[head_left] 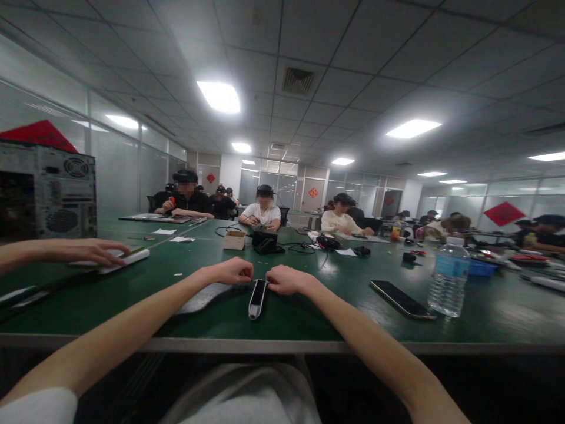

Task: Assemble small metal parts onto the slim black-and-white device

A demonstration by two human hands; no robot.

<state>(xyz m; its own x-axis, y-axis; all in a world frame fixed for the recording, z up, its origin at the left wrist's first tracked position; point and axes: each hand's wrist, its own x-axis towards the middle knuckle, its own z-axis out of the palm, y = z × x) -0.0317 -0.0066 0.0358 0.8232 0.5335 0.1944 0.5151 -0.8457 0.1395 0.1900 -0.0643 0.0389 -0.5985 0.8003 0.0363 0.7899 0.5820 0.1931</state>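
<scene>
On the green table in front of me lies a slim white device with a long black face (256, 299), its narrow end toward me. My right hand (286, 279) is closed, with its fingertips at the device's far right corner. Just beyond the far left corner, my left hand (236, 271) is closed in a pinch, and whatever it may hold is too small to make out. Under my left wrist lies a flat grey, shiny piece (205, 297), partly hidden by the forearm.
At left, another person's hand (99, 252) rests on a white strip-shaped object (128, 259). A phone (401, 299) and a water bottle (449, 280) stand to my right. Ahead are a small box (234, 239), a black case (267, 242) and cables. A computer case (66, 194) stands left.
</scene>
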